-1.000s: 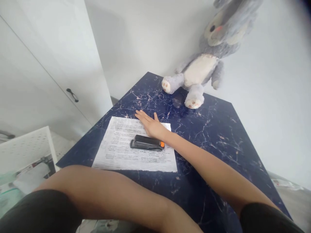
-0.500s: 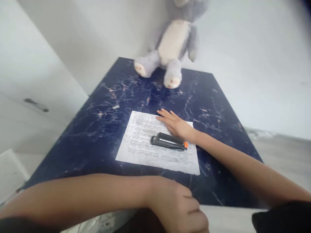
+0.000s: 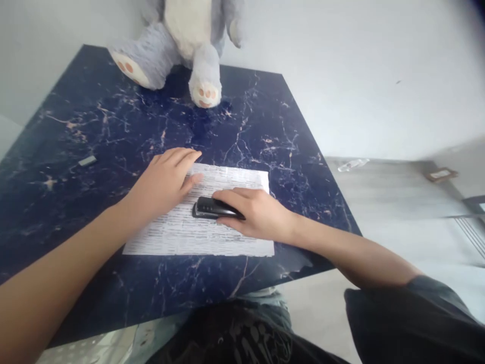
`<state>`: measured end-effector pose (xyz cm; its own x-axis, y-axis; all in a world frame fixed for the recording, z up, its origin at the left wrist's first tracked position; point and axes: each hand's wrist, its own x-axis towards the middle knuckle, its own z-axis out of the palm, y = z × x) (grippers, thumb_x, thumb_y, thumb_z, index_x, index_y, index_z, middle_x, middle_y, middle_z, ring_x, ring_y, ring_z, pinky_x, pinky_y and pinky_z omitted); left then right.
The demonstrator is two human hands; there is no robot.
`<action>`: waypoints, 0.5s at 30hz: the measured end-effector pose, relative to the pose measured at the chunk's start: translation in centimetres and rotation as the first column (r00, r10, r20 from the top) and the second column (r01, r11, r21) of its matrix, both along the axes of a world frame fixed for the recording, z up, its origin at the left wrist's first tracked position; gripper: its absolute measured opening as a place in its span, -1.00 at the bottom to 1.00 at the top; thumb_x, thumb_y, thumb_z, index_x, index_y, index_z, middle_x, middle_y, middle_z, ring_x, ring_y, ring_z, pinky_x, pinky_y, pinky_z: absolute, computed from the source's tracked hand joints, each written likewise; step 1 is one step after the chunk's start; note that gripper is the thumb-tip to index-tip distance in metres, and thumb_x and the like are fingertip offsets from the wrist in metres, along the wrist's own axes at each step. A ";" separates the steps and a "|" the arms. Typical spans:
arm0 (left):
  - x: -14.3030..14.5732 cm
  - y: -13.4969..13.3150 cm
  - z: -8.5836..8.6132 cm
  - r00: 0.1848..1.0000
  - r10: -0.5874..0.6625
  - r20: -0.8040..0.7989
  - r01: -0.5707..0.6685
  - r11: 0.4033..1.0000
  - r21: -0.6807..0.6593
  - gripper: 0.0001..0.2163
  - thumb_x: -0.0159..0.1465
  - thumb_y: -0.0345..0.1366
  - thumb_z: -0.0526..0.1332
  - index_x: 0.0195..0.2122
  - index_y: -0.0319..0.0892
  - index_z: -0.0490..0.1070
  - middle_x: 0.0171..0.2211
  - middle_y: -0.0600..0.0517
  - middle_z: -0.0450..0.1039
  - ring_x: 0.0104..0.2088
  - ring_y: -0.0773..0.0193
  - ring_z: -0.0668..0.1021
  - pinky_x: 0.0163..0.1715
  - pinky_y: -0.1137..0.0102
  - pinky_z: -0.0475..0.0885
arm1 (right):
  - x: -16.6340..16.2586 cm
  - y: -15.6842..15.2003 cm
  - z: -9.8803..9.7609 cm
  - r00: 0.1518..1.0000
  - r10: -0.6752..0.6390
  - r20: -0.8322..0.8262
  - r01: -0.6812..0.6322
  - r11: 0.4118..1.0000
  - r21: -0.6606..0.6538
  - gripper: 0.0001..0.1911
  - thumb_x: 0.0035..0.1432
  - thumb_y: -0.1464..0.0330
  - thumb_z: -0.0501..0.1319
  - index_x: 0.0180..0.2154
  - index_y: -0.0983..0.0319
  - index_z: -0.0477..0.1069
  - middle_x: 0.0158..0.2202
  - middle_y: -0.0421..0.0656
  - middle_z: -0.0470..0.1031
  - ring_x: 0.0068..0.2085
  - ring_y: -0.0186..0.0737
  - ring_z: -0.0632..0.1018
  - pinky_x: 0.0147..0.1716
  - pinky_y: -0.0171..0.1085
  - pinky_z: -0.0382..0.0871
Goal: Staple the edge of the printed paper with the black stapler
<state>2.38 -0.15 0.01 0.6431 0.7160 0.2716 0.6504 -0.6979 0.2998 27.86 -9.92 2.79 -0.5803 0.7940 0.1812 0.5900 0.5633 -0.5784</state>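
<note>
A black stapler [image 3: 210, 206] lies across a printed sheet of paper [image 3: 212, 245], its near end covered by my right hand [image 3: 257, 212]. The fingers and thumb of that hand are wrapped round the stapler from the right. My left hand [image 3: 166, 179] rests at the sheet's upper left part, fingers stretched out, palm down. Its thumb is apart from the fingers and points toward the stapler. The left hand and wrist hide the sheet's left edge.
The dark blue marbled table [image 3: 265, 131] carries a grey and cream plush toy [image 3: 206, 76] at its back edge. A small pale piece [image 3: 87, 161] lies to the left. White wall [image 3: 341, 65] stands behind, and pale floor [image 3: 390, 202] shows on the right.
My left hand has come up from the table's near edge onto the paper. My right hand has moved from the sheet's upper edge and taken hold of the stapler. The view has shifted.
</note>
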 end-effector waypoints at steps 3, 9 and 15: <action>0.0 0.2 -1.8 0.997 -0.054 -0.056 0.052 0.998 -0.041 -0.58 0.53 -0.05 0.13 0.27 -0.20 0.41 0.35 -0.23 0.39 0.37 -0.21 0.39 0.35 -0.10 0.28 | 2.4 0.3 1.2 0.997 -0.068 0.032 0.068 0.998 0.019 -0.71 0.33 0.34 0.36 0.06 0.18 0.52 -0.15 -0.17 0.67 -0.21 -0.15 0.65 -0.19 -0.19 0.53; -0.5 0.0 -1.0 0.992 0.119 -0.045 -0.119 0.993 0.002 -0.81 0.56 -0.22 0.06 0.00 -0.17 0.39 -0.05 -0.11 0.53 0.00 -0.03 0.57 0.19 -0.01 0.41 | 8.7 3.1 4.0 0.866 -0.497 0.058 0.481 0.858 0.182 -0.71 0.26 0.39 0.35 0.02 0.15 0.55 -0.16 -0.15 0.68 -0.18 -0.08 0.67 -0.15 -0.11 0.52; -1.8 0.5 -0.8 0.969 0.248 -0.016 -0.248 0.969 0.020 -0.84 0.55 -0.27 0.05 0.00 -0.18 0.37 -0.15 -0.09 0.51 -0.07 0.00 0.56 0.18 -0.05 0.42 | 10.3 4.9 2.4 0.771 -0.552 0.318 0.568 0.822 0.049 -0.73 0.18 0.43 0.34 -0.06 0.13 0.57 -0.22 -0.15 0.69 -0.22 -0.01 0.67 -0.24 -0.09 0.48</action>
<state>0.55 0.37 -0.82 0.4511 0.8489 0.2755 0.8092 -0.5193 0.2749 38.16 -5.06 5.23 -0.0486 0.9985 0.0258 0.9417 0.0544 -0.3320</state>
